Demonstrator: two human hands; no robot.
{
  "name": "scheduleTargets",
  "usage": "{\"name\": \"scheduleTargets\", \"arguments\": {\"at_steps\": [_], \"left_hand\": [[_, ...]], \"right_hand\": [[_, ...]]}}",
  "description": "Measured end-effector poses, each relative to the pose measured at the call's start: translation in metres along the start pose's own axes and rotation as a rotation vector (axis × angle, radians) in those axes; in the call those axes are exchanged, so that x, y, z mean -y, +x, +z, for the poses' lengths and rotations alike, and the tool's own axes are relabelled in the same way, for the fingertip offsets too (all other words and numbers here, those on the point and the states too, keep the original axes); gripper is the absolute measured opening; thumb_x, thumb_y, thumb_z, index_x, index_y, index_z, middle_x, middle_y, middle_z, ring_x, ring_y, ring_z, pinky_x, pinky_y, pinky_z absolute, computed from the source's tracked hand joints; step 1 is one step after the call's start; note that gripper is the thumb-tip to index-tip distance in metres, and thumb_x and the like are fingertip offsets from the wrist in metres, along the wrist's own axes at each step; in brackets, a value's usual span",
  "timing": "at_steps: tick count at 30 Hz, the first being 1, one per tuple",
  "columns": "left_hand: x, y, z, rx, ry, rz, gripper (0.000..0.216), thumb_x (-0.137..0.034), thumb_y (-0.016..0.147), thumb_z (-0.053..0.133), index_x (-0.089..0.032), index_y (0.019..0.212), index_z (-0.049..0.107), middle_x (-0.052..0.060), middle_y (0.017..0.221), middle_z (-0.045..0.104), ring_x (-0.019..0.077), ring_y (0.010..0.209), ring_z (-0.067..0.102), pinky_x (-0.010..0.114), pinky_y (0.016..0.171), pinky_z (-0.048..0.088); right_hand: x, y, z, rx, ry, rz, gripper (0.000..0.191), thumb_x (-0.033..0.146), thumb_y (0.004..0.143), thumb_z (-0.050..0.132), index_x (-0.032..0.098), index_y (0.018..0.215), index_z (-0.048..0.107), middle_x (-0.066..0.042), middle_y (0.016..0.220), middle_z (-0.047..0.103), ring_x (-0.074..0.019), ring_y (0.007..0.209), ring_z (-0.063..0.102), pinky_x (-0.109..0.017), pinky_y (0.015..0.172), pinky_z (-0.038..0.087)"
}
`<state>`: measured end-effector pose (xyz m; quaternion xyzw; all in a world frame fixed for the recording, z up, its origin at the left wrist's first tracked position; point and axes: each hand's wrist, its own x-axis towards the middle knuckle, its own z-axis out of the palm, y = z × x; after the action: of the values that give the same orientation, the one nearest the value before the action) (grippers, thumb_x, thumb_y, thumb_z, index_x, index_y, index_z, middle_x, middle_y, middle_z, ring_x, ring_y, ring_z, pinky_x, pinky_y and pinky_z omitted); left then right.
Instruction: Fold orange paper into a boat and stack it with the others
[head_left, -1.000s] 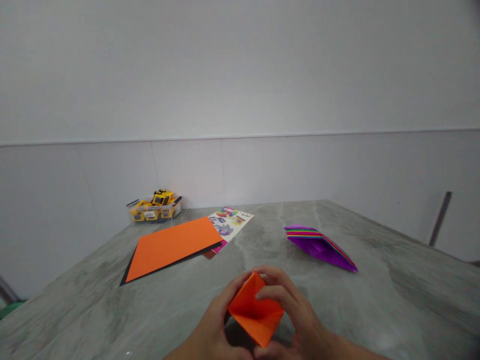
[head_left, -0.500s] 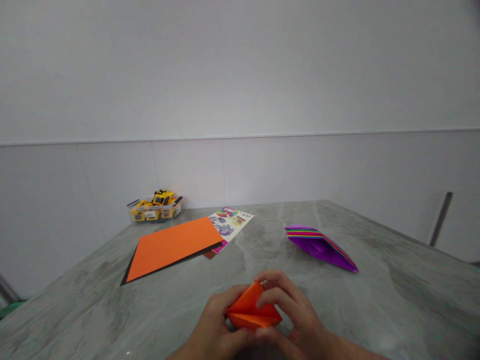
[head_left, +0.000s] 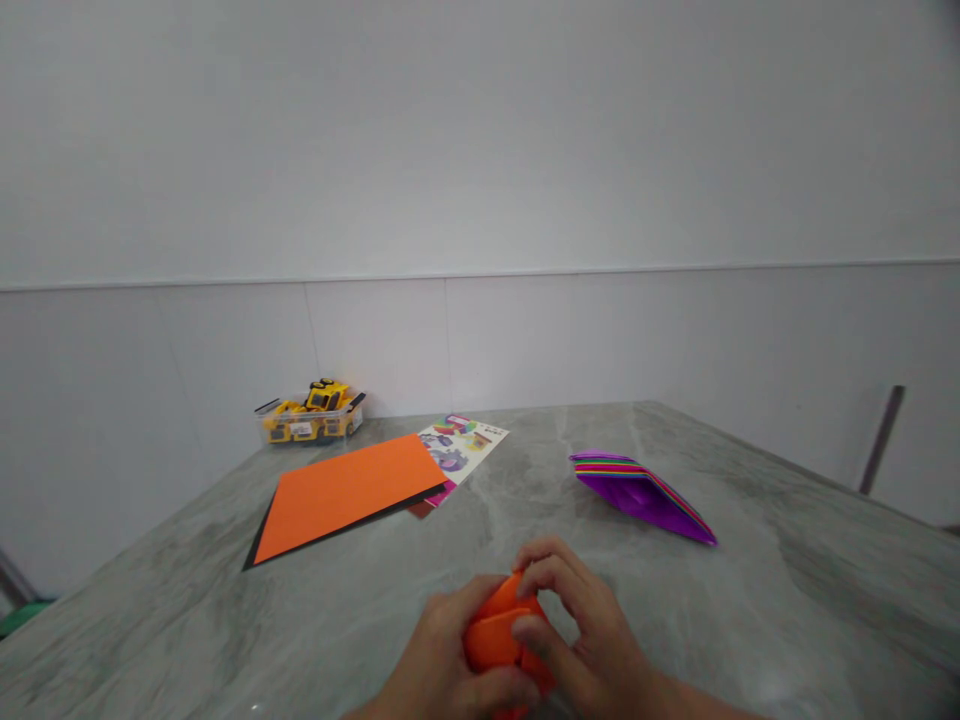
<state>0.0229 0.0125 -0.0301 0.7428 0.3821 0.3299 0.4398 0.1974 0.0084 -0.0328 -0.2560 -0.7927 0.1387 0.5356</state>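
A small folded piece of orange paper (head_left: 495, 640) is held between both hands, low at the front of the table. My left hand (head_left: 442, 650) grips its left side, thumb along the near edge. On its right side, my right hand (head_left: 592, 630) has its fingers curled over the top and its thumb pressed on the near face. The paper bulges toward me and shows a fold across it. Its lower part is partly hidden by the thumbs.
Orange sheets with a black one beneath (head_left: 349, 495) lie at left, overlapping a printed leaflet (head_left: 469, 447). A clear plastic box of yellow toy vehicles (head_left: 311, 425) stands at the back left. Purple folded paper with multicoloured edges (head_left: 637, 495) rests at right on the grey marbled table (head_left: 757, 600).
The orange paper has turned and changed shape: the open hollow that faced me is now a bulging, closed-over face. My right thumb has come up onto its near side.
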Motion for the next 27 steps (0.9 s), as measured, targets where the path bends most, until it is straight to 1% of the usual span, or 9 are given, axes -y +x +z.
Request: {"name": "scheduleTargets", "arguments": {"at_steps": [3, 7, 12, 15, 17, 20, 23, 25, 27], "left_hand": [[0.001, 0.0, 0.002, 0.018, -0.122, -0.052, 0.058, -0.013, 0.052, 0.077, -0.016, 0.108, 0.063, -0.002, 0.083, 0.065, 0.0138, 0.068, 0.052, 0.021, 0.061, 0.04], [0.005, 0.001, 0.005, 0.036, -0.242, -0.145, 0.064, -0.01, 0.055, 0.072, -0.017, 0.116, 0.054, -0.002, 0.086, 0.065, 0.0117, 0.063, 0.051, 0.021, 0.056, 0.04], [0.002, 0.001, 0.004, 0.016, -0.172, -0.108, 0.061, -0.004, 0.055, 0.069, -0.018, 0.111, 0.052, -0.004, 0.083, 0.065, 0.0102, 0.062, 0.048, 0.019, 0.056, 0.038], [-0.002, 0.0, 0.002, 0.031, -0.152, -0.05, 0.056, -0.004, 0.058, 0.067, -0.019, 0.11, 0.054, -0.004, 0.083, 0.065, 0.0107, 0.063, 0.048, 0.02, 0.057, 0.037], [-0.002, -0.001, 0.003, 0.021, -0.159, -0.037, 0.055, -0.006, 0.059, 0.067, -0.019, 0.111, 0.053, -0.002, 0.085, 0.065, 0.0117, 0.066, 0.05, 0.021, 0.06, 0.039], [0.003, -0.001, 0.005, -0.049, -0.274, -0.108, 0.059, -0.009, 0.063, 0.065, -0.019, 0.117, 0.044, -0.003, 0.077, 0.062, 0.0129, 0.063, 0.053, 0.023, 0.058, 0.04], [0.006, 0.001, 0.007, -0.103, -0.36, -0.105, 0.039, -0.015, 0.07, 0.062, -0.015, 0.106, 0.049, 0.001, 0.08, 0.063, 0.0171, 0.073, 0.059, 0.027, 0.064, 0.044], [0.006, 0.002, 0.006, -0.114, -0.298, -0.055, 0.022, -0.017, 0.072, 0.062, -0.014, 0.093, 0.056, 0.005, 0.085, 0.064, 0.0199, 0.08, 0.06, 0.028, 0.069, 0.043], [0.004, 0.001, 0.004, -0.126, -0.202, -0.042, 0.016, -0.016, 0.073, 0.059, -0.013, 0.089, 0.058, 0.005, 0.082, 0.064, 0.0202, 0.078, 0.059, 0.028, 0.068, 0.042]], "right_hand": [[-0.003, -0.001, 0.003, -0.028, 0.05, 0.089, 0.024, 0.043, 0.094, 0.046, 0.021, 0.09, 0.05, -0.004, 0.088, 0.054, -0.0157, 0.079, 0.056, -0.026, 0.07, 0.048], [-0.008, -0.007, 0.003, 0.003, 0.049, 0.288, 0.022, 0.039, 0.094, 0.046, 0.019, 0.103, 0.05, -0.004, 0.087, 0.057, -0.0159, 0.078, 0.057, -0.027, 0.07, 0.048], [-0.009, -0.013, -0.002, 0.136, -0.075, 0.372, 0.038, 0.041, 0.095, 0.042, 0.018, 0.124, 0.049, -0.012, 0.112, 0.063, -0.0232, 0.099, 0.06, -0.038, 0.088, 0.047], [-0.006, -0.012, -0.004, 0.192, -0.105, 0.356, 0.036, 0.041, 0.095, 0.039, 0.018, 0.116, 0.057, -0.012, 0.11, 0.065, -0.0249, 0.1, 0.061, -0.04, 0.088, 0.045], [-0.003, -0.008, -0.005, 0.179, -0.088, 0.358, 0.034, 0.041, 0.095, 0.038, 0.017, 0.108, 0.06, -0.01, 0.099, 0.067, -0.023, 0.09, 0.062, -0.037, 0.082, 0.046], [-0.001, -0.002, -0.005, 0.124, -0.005, 0.423, 0.033, 0.041, 0.095, 0.04, 0.016, 0.097, 0.061, -0.006, 0.082, 0.066, -0.0191, 0.074, 0.061, -0.031, 0.069, 0.045], [-0.004, 0.002, -0.002, 0.057, 0.11, 0.543, 0.031, 0.041, 0.092, 0.044, 0.015, 0.085, 0.059, -0.004, 0.071, 0.062, -0.0161, 0.063, 0.056, -0.027, 0.059, 0.042], [-0.007, 0.003, 0.0, 0.011, 0.145, 0.608, 0.028, 0.039, 0.089, 0.047, 0.015, 0.078, 0.056, -0.002, 0.067, 0.058, -0.0147, 0.061, 0.052, -0.026, 0.056, 0.039], [-0.009, 0.002, 0.002, -0.016, 0.157, 0.637, 0.026, 0.038, 0.087, 0.048, 0.016, 0.073, 0.053, 0.0, 0.063, 0.054, -0.0135, 0.059, 0.049, -0.024, 0.054, 0.038]]}}
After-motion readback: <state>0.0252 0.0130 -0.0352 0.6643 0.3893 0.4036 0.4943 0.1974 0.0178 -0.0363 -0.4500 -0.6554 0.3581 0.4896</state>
